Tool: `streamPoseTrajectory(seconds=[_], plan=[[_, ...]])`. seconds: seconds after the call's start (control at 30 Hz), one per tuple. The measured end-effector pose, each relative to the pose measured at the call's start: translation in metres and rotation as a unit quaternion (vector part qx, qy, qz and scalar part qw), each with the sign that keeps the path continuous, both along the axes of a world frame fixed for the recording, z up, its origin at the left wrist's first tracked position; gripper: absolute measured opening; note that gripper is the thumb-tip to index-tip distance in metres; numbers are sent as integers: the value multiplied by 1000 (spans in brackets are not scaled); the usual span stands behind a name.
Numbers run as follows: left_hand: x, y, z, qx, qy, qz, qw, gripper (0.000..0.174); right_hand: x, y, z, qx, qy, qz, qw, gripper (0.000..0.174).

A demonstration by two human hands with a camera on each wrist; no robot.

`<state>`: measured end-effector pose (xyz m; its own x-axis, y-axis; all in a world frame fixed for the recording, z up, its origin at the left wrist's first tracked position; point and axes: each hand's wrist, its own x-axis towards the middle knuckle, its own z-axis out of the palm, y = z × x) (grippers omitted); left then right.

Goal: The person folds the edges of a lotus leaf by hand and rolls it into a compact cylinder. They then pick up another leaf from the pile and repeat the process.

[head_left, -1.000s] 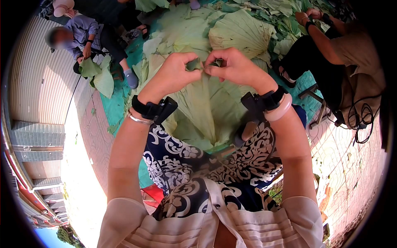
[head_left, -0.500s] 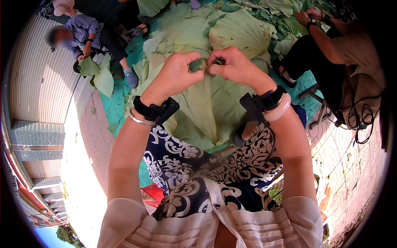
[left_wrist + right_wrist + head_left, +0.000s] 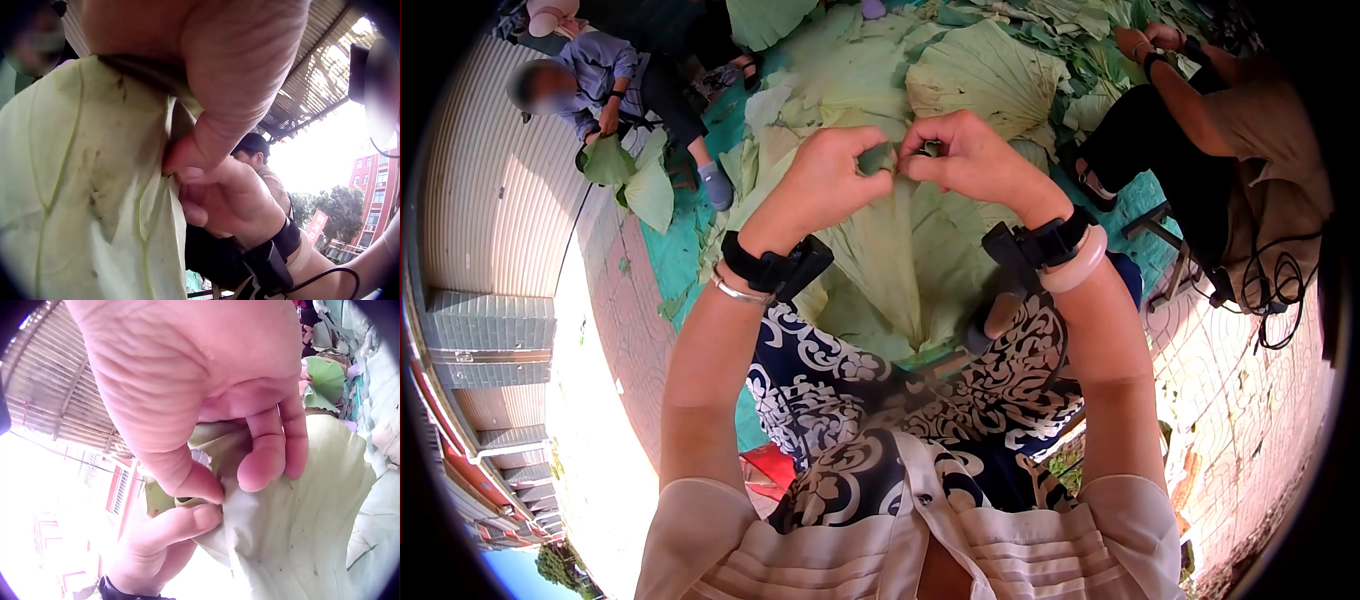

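Observation:
A large pale green lotus leaf (image 3: 895, 255) hangs below both hands in the head view, with its ribs running downward. My left hand (image 3: 828, 175) pinches its upper edge between thumb and fingers. Close beside it, the right hand (image 3: 972, 165) pinches the same edge, and the two thumb tips nearly meet. The left wrist view shows the leaf (image 3: 94, 169) with brown specks, its edge gathered into folds at the fingertips. In the right wrist view the leaf (image 3: 300, 506) drops from under the curled fingers.
More lotus leaves (image 3: 985, 85) lie heaped on a green sheet (image 3: 680, 250). A seated person (image 3: 615, 90) at left holds a leaf (image 3: 650, 190). At right sits another person (image 3: 1190, 130), beside a stool (image 3: 1165, 240) and a coiled black cable (image 3: 1280, 280).
My left hand has shifted slightly right and the right hand's fingertips have moved a little, both still pinching the leaf. The seated person at left has moved their leaf slightly.

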<state>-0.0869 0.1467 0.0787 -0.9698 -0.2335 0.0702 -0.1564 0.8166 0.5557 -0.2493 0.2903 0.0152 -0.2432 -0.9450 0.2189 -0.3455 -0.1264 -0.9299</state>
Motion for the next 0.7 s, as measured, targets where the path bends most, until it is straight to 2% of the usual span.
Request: streamPoseTrajectory(seconds=[0.17,0.37,0.7], plan=[[-1,-3,-4,16,13,11,1000,20,2,0,3,24,-42,-14,999,17],[-2,1,-2,0,21,6,1000,19,5,0,3,6,6,-40,999,17],[-5,-1,-9,-11,50,-6,999,19,11,-4,5,16,-2,-76,997,17]])
